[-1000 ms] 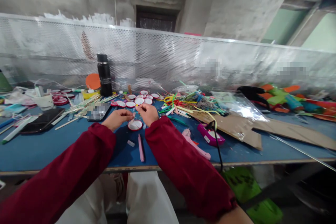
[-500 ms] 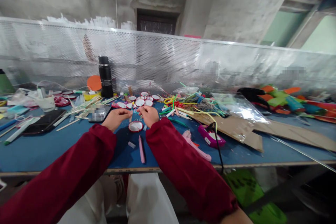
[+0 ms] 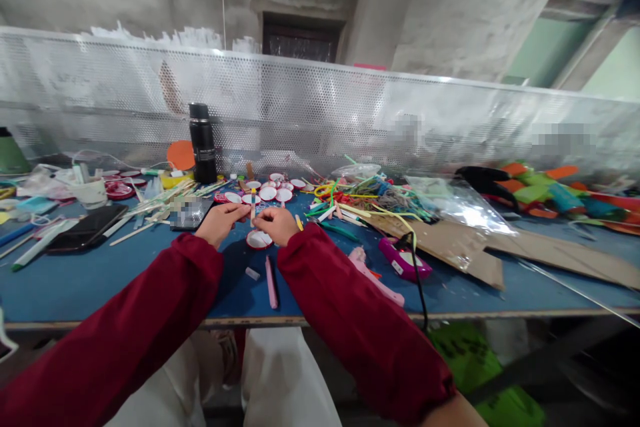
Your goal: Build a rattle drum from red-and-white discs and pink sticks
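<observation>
My left hand [image 3: 223, 223] pinches a short, flat wooden stick [image 3: 253, 201] with a yellow tip, held upright above the table. My right hand [image 3: 278, 224] is closed in a pinch, its fingertips at the stick's lower end; anything small between them is too tiny to make out. Just below the hands lies a round white dish with a red rim [image 3: 259, 239]. Several similar red-rimmed dishes [image 3: 269, 193] are grouped behind the stick. A pink pen-like tool [image 3: 271, 282] and a small whitish piece [image 3: 253, 273] lie nearer to me.
A black bottle [image 3: 202, 147] stands behind the left hand. Loose sticks [image 3: 150, 213] and a dark phone [image 3: 89, 227] lie leftward. To the right are tangled coloured cords [image 3: 380, 197], a purple device with a cable [image 3: 404, 259], a pink tool [image 3: 375, 278] and cardboard [image 3: 560, 253].
My right hand has moved left and slightly down, its fingertips now meeting the lower end of the stick. The left hand keeps its pinch on the stick. The view has shifted slightly.
</observation>
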Tool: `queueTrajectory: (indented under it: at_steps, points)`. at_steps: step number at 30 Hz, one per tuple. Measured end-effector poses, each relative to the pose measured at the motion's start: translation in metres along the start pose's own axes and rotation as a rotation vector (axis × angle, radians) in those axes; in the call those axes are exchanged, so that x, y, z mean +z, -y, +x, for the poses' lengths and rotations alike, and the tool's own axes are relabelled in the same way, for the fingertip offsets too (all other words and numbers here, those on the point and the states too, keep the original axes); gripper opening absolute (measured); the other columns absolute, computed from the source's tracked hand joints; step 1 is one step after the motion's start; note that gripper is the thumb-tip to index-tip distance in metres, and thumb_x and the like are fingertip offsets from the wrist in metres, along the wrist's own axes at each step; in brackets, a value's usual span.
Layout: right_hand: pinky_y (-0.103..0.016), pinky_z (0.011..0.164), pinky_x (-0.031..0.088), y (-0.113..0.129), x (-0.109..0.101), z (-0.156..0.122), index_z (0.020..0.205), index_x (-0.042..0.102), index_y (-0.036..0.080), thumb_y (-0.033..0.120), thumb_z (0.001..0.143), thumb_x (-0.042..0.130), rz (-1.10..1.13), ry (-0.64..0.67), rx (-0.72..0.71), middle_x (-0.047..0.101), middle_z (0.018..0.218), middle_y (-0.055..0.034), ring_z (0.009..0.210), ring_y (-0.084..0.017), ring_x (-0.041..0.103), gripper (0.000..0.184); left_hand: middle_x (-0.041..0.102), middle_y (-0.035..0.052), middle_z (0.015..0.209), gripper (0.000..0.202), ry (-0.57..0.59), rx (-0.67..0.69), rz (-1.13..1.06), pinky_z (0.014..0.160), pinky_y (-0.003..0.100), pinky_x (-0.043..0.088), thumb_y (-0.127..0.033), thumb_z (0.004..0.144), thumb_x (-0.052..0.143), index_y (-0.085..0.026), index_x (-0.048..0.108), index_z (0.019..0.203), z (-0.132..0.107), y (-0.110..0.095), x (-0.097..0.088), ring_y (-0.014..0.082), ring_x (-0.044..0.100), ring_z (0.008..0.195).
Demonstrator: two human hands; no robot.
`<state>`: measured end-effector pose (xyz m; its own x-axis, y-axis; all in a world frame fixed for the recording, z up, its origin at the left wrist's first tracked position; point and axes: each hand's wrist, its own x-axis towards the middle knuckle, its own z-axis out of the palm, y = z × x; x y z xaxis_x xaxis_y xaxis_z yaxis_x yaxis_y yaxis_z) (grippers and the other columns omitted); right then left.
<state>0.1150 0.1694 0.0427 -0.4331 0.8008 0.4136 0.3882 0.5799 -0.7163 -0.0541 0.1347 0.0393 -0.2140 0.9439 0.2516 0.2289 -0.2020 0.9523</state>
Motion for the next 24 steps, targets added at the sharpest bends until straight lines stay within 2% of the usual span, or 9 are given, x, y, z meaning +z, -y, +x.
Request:
queueTrajectory:
  at_steps: [7, 10, 13, 15, 17, 18, 21, 24]
  points:
    - [-0.019, 0.056, 0.036, 0.003, 0.001, -0.003, 0.067, 0.071, 0.017, 0.022, 0.079, 0.066, 0.011, 0.084, -0.044, 0.061, 0.057, 0.0058, 0.056, -0.008, 0.052, 0.014, 0.064, -0.0002, 0.069, 0.044, -0.03, 0.012, -0.114, 0.05, 0.022, 0.034, -0.053, 0.061, 0.079, -0.018, 0.073, 0.086, 0.0, -0.003, -0.001, 0.0108, 0.052, 0.059]
    - [-0.02, 0.059, 0.037, 0.008, 0.0, -0.004, 0.071, 0.072, 0.018, 0.031, 0.084, 0.066, -0.079, 0.083, -0.054, 0.066, 0.065, 0.0037, 0.063, -0.01, 0.057, 0.019, 0.064, -0.0013, 0.067, 0.04, -0.044, 0.006, -0.146, 0.05, 0.022, 0.035, -0.051, 0.059, 0.08, -0.018, 0.07, 0.079, -0.003, -0.007, -0.002, 0.0107, 0.053, 0.059]
    - [-0.022, 0.066, 0.041, 0.02, -0.015, -0.012, 0.084, 0.074, 0.02, 0.041, 0.087, 0.065, -0.213, 0.034, -0.041, 0.072, 0.08, -0.0006, 0.075, -0.014, 0.063, 0.023, 0.064, -0.0014, 0.066, 0.038, -0.061, -0.033, -0.175, 0.051, 0.021, 0.036, -0.047, 0.057, 0.08, -0.018, 0.067, 0.077, -0.005, -0.01, -0.003, 0.0122, 0.057, 0.063]
    - [-0.025, 0.074, 0.043, 0.03, -0.034, -0.028, 0.093, 0.073, 0.022, 0.041, 0.088, 0.064, -0.339, -0.031, -0.025, 0.073, 0.09, -0.003, 0.084, -0.017, 0.064, 0.022, 0.064, -0.0016, 0.066, 0.037, -0.06, -0.039, -0.187, 0.051, 0.02, 0.035, -0.045, 0.058, 0.08, -0.018, 0.065, 0.078, -0.005, -0.01, -0.002, 0.012, 0.058, 0.063]
    - [-0.029, 0.078, 0.043, 0.038, -0.059, -0.052, 0.089, 0.073, 0.022, 0.037, 0.089, 0.062, -0.546, -0.096, 0.001, 0.072, 0.094, -0.0056, 0.089, -0.02, 0.064, 0.018, 0.065, -0.0017, 0.067, 0.035, -0.052, -0.024, -0.193, 0.05, 0.019, 0.035, -0.042, 0.06, 0.079, -0.018, 0.062, 0.079, -0.004, -0.01, -0.002, 0.0115, 0.059, 0.064]
    - [-0.031, 0.079, 0.043, 0.039, -0.071, -0.067, 0.09, 0.073, 0.022, 0.034, 0.088, 0.063, -0.657, -0.15, 0.058, 0.072, 0.096, -0.0077, 0.09, -0.022, 0.064, 0.016, 0.065, -0.0016, 0.068, 0.034, -0.049, -0.012, -0.196, 0.05, 0.019, 0.035, -0.041, 0.061, 0.079, -0.018, 0.061, 0.079, -0.003, -0.01, -0.002, 0.0112, 0.06, 0.064]
    - [-0.036, 0.081, 0.043, 0.03, -0.101, -0.113, 0.094, 0.072, 0.018, 0.03, 0.085, 0.063, -0.98, -0.261, 0.25, 0.068, 0.102, -0.0159, 0.099, -0.028, 0.061, 0.017, 0.067, -0.0007, 0.072, 0.035, -0.084, 0.026, -0.208, 0.05, 0.018, 0.037, -0.039, 0.062, 0.078, -0.018, 0.06, 0.084, 0.0, -0.008, -0.002, 0.011, 0.061, 0.065]
    - [-0.038, 0.076, 0.044, 0.013, -0.115, -0.145, 0.09, 0.072, 0.013, 0.03, 0.086, 0.058, -1.186, -0.223, 0.425, 0.066, 0.097, -0.0185, 0.098, -0.032, 0.061, 0.022, 0.068, -0.0004, 0.072, 0.045, -0.112, 0.053, -0.233, 0.05, 0.018, 0.038, -0.037, 0.062, 0.079, -0.019, 0.062, 0.1, 0.003, -0.006, -0.004, 0.0122, 0.062, 0.065]
